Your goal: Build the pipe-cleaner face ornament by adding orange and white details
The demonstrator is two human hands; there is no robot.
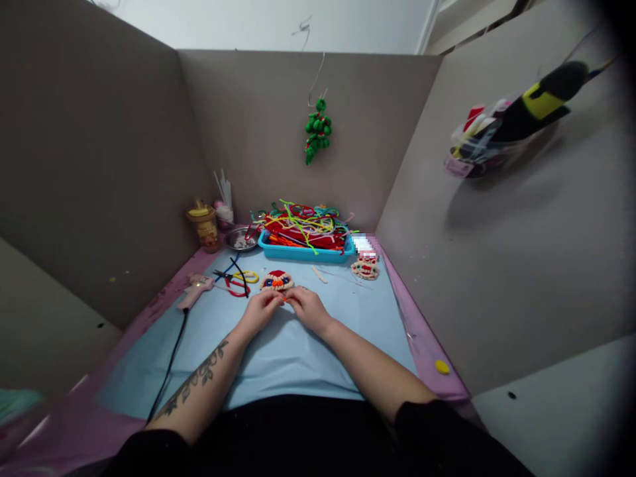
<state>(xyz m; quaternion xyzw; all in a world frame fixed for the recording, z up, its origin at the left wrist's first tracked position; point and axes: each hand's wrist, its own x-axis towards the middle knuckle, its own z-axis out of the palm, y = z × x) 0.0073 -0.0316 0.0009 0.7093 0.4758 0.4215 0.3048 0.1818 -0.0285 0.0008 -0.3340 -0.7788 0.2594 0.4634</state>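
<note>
My left hand [262,311] and my right hand [310,309] meet over the blue cloth [348,338], fingers pinched together. Between the fingertips shows a small orange piece of pipe cleaner [285,300], largely hidden by the fingers. Just beyond my hands lies a red, cream, blue and orange pipe-cleaner figure [277,281], its lower edge partly covered. A second cream and red figure [366,267] rests farther right. To the left of my hands are scissors with red and yellow handles [240,287] and dark pipe-cleaner pieces around them.
A blue tray [308,254] heaped with colourful pipe cleaners stands at the back. At left are a pink glue gun [197,290] with its cord, a metal bowl [242,239] and a brown cup [205,230]. Grey partitions enclose three sides; a green ornament [318,131] hangs from the back one.
</note>
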